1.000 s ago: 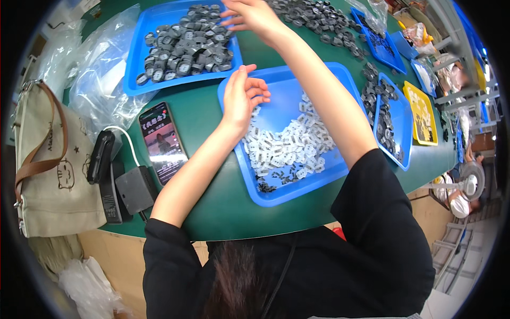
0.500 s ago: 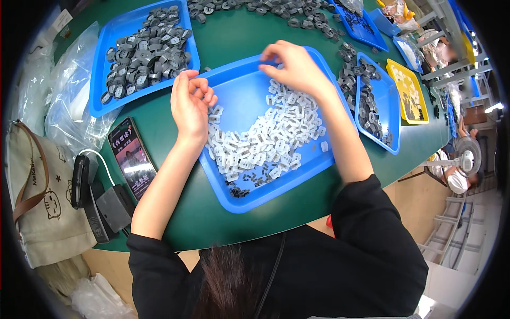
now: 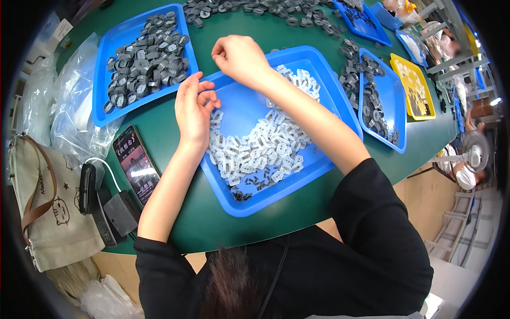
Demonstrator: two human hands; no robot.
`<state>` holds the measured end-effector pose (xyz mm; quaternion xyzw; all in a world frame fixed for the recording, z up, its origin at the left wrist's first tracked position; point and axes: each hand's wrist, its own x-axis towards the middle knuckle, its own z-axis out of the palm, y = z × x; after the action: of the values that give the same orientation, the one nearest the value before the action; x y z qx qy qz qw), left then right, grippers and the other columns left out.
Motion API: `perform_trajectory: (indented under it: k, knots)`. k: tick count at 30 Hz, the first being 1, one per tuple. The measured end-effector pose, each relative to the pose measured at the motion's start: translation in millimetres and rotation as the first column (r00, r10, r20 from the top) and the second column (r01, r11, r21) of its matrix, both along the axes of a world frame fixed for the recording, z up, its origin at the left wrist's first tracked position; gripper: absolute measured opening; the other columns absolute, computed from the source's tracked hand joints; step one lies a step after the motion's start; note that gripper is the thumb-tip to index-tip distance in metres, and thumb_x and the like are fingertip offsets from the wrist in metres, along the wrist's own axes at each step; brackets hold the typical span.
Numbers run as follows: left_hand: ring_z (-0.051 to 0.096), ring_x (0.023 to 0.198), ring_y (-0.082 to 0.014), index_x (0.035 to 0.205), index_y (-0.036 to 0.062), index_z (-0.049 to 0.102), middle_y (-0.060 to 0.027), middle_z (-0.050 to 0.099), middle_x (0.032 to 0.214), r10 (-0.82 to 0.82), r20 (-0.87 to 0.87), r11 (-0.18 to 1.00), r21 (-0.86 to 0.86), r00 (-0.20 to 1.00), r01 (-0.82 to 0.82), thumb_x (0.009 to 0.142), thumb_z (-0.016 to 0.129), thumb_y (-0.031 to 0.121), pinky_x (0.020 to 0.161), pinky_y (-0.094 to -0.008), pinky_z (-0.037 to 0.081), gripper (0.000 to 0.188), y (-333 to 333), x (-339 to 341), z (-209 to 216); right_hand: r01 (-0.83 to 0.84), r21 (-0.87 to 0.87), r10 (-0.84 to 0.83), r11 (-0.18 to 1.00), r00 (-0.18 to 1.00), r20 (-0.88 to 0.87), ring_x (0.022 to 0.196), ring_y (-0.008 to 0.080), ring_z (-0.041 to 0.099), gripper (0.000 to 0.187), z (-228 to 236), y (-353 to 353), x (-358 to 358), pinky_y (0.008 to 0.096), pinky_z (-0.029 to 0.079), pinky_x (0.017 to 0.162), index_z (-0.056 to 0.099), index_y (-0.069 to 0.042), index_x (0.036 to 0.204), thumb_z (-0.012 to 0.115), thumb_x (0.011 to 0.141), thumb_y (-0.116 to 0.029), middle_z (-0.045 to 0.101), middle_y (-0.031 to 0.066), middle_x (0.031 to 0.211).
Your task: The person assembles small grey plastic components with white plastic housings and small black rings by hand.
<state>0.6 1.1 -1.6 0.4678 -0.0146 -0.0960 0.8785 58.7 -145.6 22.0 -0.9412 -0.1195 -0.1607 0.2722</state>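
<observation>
My left hand point(image 3: 193, 114) is raised at the left edge of a blue tray point(image 3: 234, 207), fingers loosely bent and apart, with nothing visible in it. Over the tray's far edge is my right hand point(image 3: 240, 58), its fingers closed together and pointing left. Whatever it may hold is hidden. Many small white plastic pieces point(image 3: 260, 138) are heaped in the tray. Small black pieces point(image 3: 241, 196) lie at its near left corner. Beyond my left hand, another blue tray point(image 3: 99, 101) carries a pile of dark grey round parts point(image 3: 146, 66).
More grey round parts point(image 3: 255, 6) lie loose along the far table. At the right stand a blue tray point(image 3: 402, 135) and a yellow tray point(image 3: 433, 103). A phone point(image 3: 137, 165), a black charger block point(image 3: 121, 214), a plastic bag point(image 3: 74, 101) and a cloth bag point(image 3: 64, 228) are at the left.
My right hand has swung left, from over the tray's far right to its far edge near my left hand, and its fingers have closed. The left hand has hardly moved.
</observation>
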Motion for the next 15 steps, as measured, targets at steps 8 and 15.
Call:
perform_trajectory:
  k: [8, 15]
  knots:
    - [0.06, 0.098, -0.0202, 0.129, -0.003, 0.039, -0.0151, 0.057, 0.107, -0.053, 0.031, 0.998, 0.017, 0.998, 0.053, 0.096, 0.043, 0.022, 0.079, -0.0344, 0.052, 0.041, -6.6, 0.9, 4.3, -0.328, 0.402, 0.288, 0.855, 0.945, 0.157, 0.071, 0.0124, 0.061, 0.024, 18.2, 0.0, -61.8, 0.0253, 0.05, 0.069, 0.06, -0.003, 0.098, 0.065, 0.074, -0.006, 0.062, 0.0061, 0.08]
    - [0.053, 0.085, -0.0164, 0.125, -0.0004, 0.043, -0.0191, 0.054, 0.114, -0.078, -0.046, 0.978, -0.195, 0.996, 0.067, 0.093, 0.044, 0.015, 0.079, -0.03, 0.047, 0.035, 2.9, 4.3, 6.3, -0.4, 0.329, 0.496, 0.855, 0.815, -0.299, 0.062, 0.0132, 0.054, 0.024, 20.7, -11.5, -76.7, 0.0277, 0.046, 0.058, 0.06, -0.004, 0.091, 0.065, 0.069, -0.01, 0.06, 0.0056, 0.078]
